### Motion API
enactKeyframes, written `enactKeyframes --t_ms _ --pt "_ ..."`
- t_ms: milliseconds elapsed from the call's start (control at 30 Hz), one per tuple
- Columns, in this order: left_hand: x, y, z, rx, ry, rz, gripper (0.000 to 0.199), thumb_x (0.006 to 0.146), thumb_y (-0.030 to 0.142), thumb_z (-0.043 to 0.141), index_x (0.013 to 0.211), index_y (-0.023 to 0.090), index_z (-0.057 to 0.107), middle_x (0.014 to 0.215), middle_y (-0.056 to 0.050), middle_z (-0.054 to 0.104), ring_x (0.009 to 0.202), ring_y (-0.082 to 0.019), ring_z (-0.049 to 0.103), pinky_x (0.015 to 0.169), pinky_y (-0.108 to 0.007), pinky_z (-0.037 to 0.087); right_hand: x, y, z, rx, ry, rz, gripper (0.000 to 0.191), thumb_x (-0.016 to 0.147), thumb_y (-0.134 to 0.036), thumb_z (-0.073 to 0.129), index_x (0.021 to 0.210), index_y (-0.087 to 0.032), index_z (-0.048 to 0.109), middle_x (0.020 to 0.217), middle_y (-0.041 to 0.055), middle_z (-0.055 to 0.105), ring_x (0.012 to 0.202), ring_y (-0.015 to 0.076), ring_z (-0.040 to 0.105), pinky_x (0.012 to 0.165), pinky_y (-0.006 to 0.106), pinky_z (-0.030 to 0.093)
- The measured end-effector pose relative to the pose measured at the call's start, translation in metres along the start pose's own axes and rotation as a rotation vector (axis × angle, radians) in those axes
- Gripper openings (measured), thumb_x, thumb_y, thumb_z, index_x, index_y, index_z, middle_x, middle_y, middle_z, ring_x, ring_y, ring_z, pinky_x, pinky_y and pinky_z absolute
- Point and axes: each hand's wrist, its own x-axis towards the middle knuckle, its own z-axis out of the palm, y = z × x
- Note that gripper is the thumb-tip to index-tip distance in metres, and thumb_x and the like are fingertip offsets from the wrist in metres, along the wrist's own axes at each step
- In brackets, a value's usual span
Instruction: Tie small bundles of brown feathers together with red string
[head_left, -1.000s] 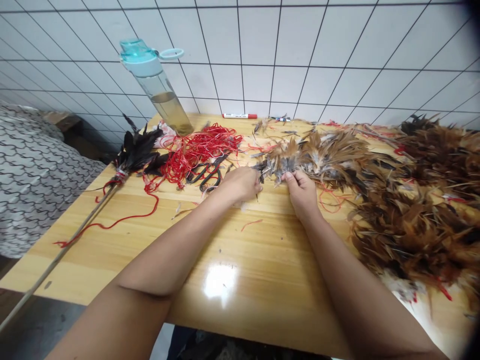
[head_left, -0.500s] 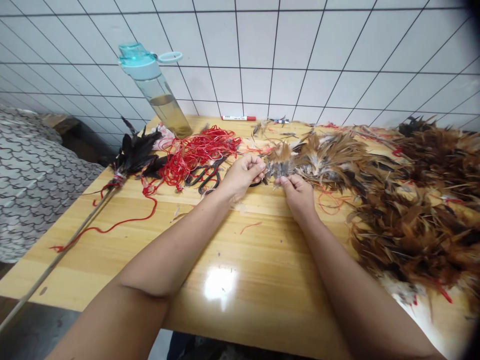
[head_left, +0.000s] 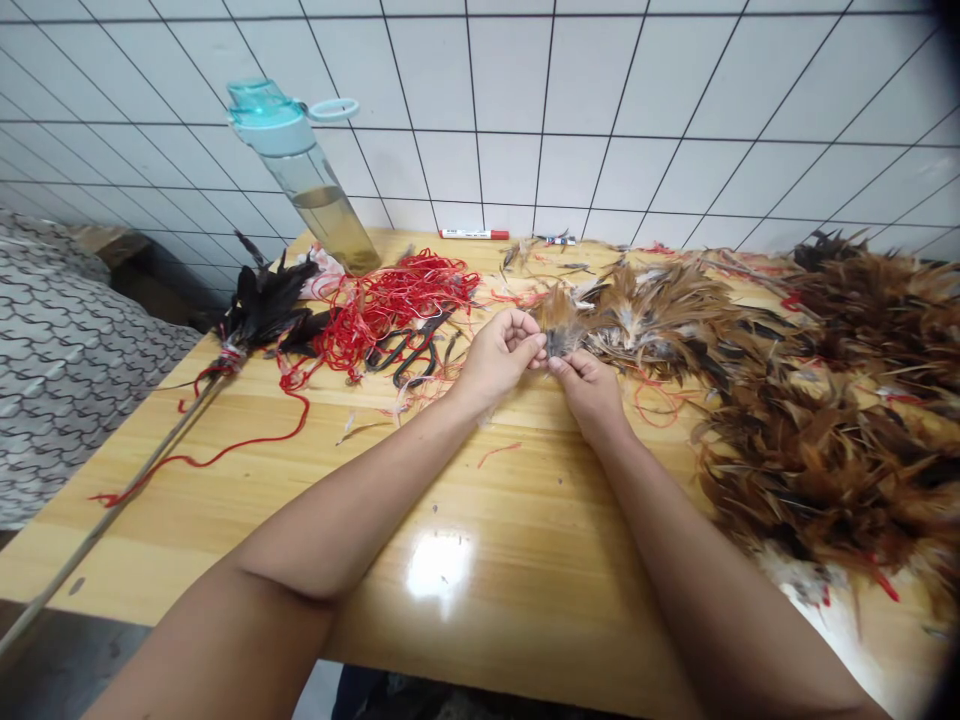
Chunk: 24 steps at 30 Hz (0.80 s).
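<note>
My left hand (head_left: 508, 352) and my right hand (head_left: 589, 385) meet over the middle of the wooden table, fingertips almost touching. Both have their fingers pinched at the lower left end of a brown and grey feather strip (head_left: 562, 325). Its fluffy grey base shows between and just behind the fingertips. To the right the feathers run on into a wider bunch of brown feathers (head_left: 667, 305). Left of my left hand lie black-handled scissors (head_left: 409, 355), partly under a tangle of red string (head_left: 412, 290). What exactly each fingertip grips is too small to make out fully.
At the left, a stick (head_left: 150, 460) with black feathers (head_left: 266, 305) bound to its end lies across the table edge. A bottle (head_left: 322, 195) stands by the tiled wall, near a red-capped marker (head_left: 474, 235). Large brown feather piles (head_left: 817, 470) cover the right side.
My left hand has moved slightly right, closer to my right hand, and my right hand slightly left. The fingertips now nearly meet at the feathers. The view has shifted a little.
</note>
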Motion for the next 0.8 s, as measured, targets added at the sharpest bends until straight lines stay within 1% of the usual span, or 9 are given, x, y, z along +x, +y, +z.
enactKeyframes --t_ms 67,233,333,400,467,533,567,667,800 --pt "-0.001 0.000 0.001 0.004 0.004 0.011 0.014 0.078 0.012 0.063 0.080 0.015 0.050 0.062 0.004 0.058 0.056 -0.005 0.056 0.058 -0.017 0.046 0.000 0.000 0.000 0.002 -0.003 0.005 0.023 0.079 -0.035 0.058 0.062 -0.020 0.061 0.064 -0.0016 0.051 0.066 0.0144 0.049 0.066 0.029 0.039" --pt "-0.003 0.001 0.003 0.016 -0.020 0.022 0.015 0.077 0.013 0.064 0.081 0.015 0.050 0.064 0.004 0.057 0.058 -0.006 0.056 0.059 -0.018 0.046 0.001 0.001 0.000 0.018 -0.029 0.015 0.024 0.078 -0.037 0.058 0.061 -0.020 0.056 0.064 -0.0016 0.050 0.065 0.0138 0.046 0.065 0.028 0.038" --pt "-0.001 0.000 0.002 0.015 -0.022 0.025 0.015 0.078 0.017 0.063 0.083 0.016 0.049 0.067 0.003 0.058 0.059 -0.007 0.056 0.061 -0.020 0.047 0.001 0.002 0.000 0.081 -0.065 0.005 0.022 0.079 -0.039 0.057 0.067 -0.020 0.058 0.070 -0.0003 0.057 0.072 0.0152 0.050 0.072 0.029 0.042" --pt "0.004 -0.003 -0.004 0.050 0.037 0.060 0.015 0.079 0.020 0.063 0.086 0.017 0.050 0.071 0.003 0.058 0.062 -0.008 0.055 0.062 -0.020 0.046 0.002 0.001 -0.001 0.135 -0.072 0.014 0.022 0.080 -0.040 0.056 0.071 -0.020 0.060 0.075 0.0004 0.060 0.077 0.0159 0.054 0.077 0.031 0.044" --pt "0.011 -0.006 -0.015 0.159 0.144 0.120 0.015 0.078 0.021 0.063 0.087 0.018 0.052 0.076 0.002 0.057 0.066 -0.008 0.054 0.064 -0.020 0.045 0.002 0.000 -0.002 0.177 -0.054 0.049 0.025 0.079 -0.043 0.057 0.071 -0.020 0.060 0.075 0.0004 0.061 0.078 0.0162 0.056 0.079 0.031 0.044" --pt "0.019 -0.010 -0.029 0.357 0.233 0.182 0.012 0.077 0.019 0.063 0.085 0.018 0.054 0.080 0.001 0.058 0.071 -0.009 0.054 0.069 -0.021 0.044 0.003 0.000 -0.003 0.198 -0.018 0.091 0.026 0.078 -0.046 0.059 0.071 -0.021 0.059 0.072 0.0003 0.062 0.075 0.0163 0.056 0.077 0.031 0.045" --pt "0.022 -0.012 -0.037 0.479 0.246 0.182 0.009 0.077 0.019 0.061 0.085 0.018 0.056 0.082 0.000 0.058 0.072 -0.010 0.053 0.071 -0.023 0.044 0.003 0.001 -0.003 0.202 0.002 0.105 0.027 0.077 -0.048 0.060 0.071 -0.021 0.060 0.071 0.0003 0.062 0.074 0.0164 0.056 0.076 0.031 0.045" --pt "0.027 -0.017 -0.052 0.781 0.218 0.196 0.007 0.078 0.016 0.058 0.083 0.016 0.062 0.087 -0.004 0.058 0.077 -0.014 0.054 0.076 -0.028 0.044 0.004 0.001 -0.003 0.199 0.057 0.126 0.028 0.074 -0.049 0.062 0.070 -0.022 0.061 0.069 0.0004 0.062 0.072 0.0163 0.056 0.073 0.030 0.045" --pt "0.025 -0.018 -0.055 0.994 0.136 0.295 0.016 0.081 0.017 0.055 0.091 0.016 0.068 0.094 -0.008 0.058 0.090 -0.020 0.054 0.085 -0.034 0.044 0.004 -0.001 -0.003 0.200 0.090 0.146 0.027 0.074 -0.047 0.063 0.069 -0.021 0.062 0.068 -0.0002 0.062 0.070 0.0155 0.056 0.070 0.030 0.044"
